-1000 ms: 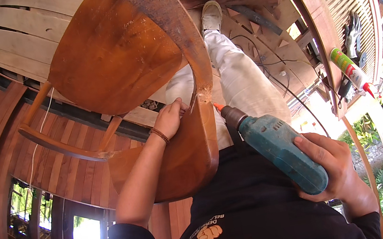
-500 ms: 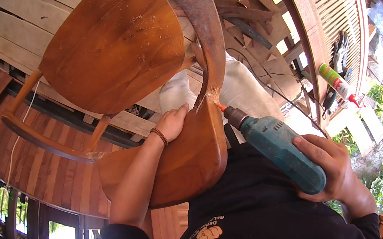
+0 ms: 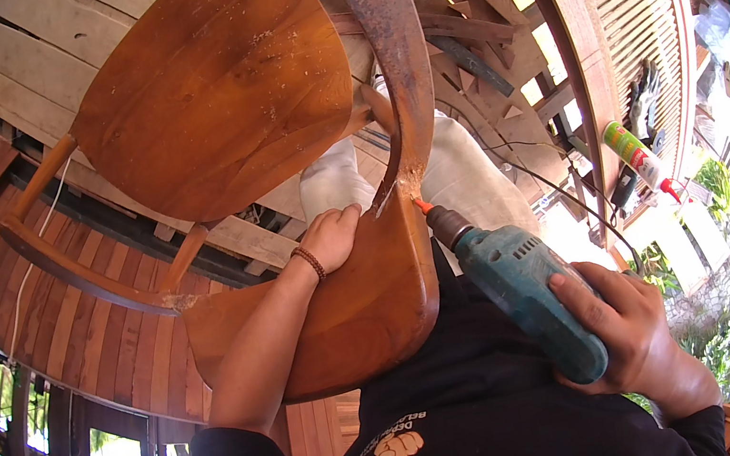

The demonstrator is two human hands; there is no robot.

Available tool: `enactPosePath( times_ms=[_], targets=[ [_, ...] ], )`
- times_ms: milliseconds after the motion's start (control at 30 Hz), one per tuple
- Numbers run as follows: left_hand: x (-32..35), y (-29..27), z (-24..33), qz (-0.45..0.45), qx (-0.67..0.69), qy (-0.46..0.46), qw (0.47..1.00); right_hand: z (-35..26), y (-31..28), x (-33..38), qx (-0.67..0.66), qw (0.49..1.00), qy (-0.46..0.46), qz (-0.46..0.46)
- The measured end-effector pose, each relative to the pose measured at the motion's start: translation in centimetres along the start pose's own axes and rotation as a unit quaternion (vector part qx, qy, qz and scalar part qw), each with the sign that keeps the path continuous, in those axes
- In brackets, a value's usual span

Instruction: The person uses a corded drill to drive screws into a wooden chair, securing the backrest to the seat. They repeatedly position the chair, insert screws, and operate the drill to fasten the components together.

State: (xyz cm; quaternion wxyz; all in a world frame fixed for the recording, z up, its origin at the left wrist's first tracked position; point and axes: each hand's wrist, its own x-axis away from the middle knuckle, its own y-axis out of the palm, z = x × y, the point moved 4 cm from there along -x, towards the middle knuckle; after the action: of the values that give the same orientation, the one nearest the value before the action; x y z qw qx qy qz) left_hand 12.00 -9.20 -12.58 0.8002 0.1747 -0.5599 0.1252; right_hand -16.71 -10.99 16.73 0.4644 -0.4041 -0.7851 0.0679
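Note:
A brown wooden chair (image 3: 218, 98) lies tipped in front of me, its broad seat panel at the upper left and its curved backrest (image 3: 361, 320) close to my body. My left hand (image 3: 331, 238) rests on the backrest with its fingers closed over the upper edge. In my right hand (image 3: 627, 319) is a teal power drill (image 3: 524, 283), gripped around its rear body. The drill's orange-tipped bit (image 3: 422, 205) meets the backrest's side near the rough, scraped joint (image 3: 411, 172) with the curved leg. Whether the bit has entered the wood I cannot tell.
Pale planks (image 3: 20, 73) lie beyond the chair, and wood offcuts (image 3: 467, 27) are heaped at the upper right. A green-and-white tube with a red nozzle (image 3: 638, 158) lies on the right. A black cord (image 3: 551, 182) runs past the drill. Slatted wood (image 3: 639, 18) stands farther right.
The drill's rear end has swung slightly down and left, with my right hand shifting along it. The bit stays at the same joint. My left hand and the chair have hardly moved.

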Motion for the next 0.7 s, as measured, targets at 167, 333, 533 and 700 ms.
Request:
enactPosePath(
  times_ms=[167, 333, 533, 700],
  targets=[
    [-0.3, 0.0, -0.1, -0.004, -0.003, 0.005, 1.000, -0.3, -0.1, -0.2, -0.002, 1.000, 0.005, 0.008],
    [-0.3, 0.3, -0.4, 0.001, -0.006, 0.013, 1.000, -0.3, -0.6, -0.8, 0.006, 1.000, -0.009, -0.001],
    [0.1, 0.0, 0.6, 0.008, -0.046, 0.050, 0.998, -0.2, -1.1, -1.2, 0.012, 1.000, 0.004, -0.024],
    [0.1, 0.0, 0.6, -0.003, -0.044, 0.009, 0.999, -0.1, -1.4, -1.6, 0.022, 0.999, -0.005, -0.036]
  ],
)
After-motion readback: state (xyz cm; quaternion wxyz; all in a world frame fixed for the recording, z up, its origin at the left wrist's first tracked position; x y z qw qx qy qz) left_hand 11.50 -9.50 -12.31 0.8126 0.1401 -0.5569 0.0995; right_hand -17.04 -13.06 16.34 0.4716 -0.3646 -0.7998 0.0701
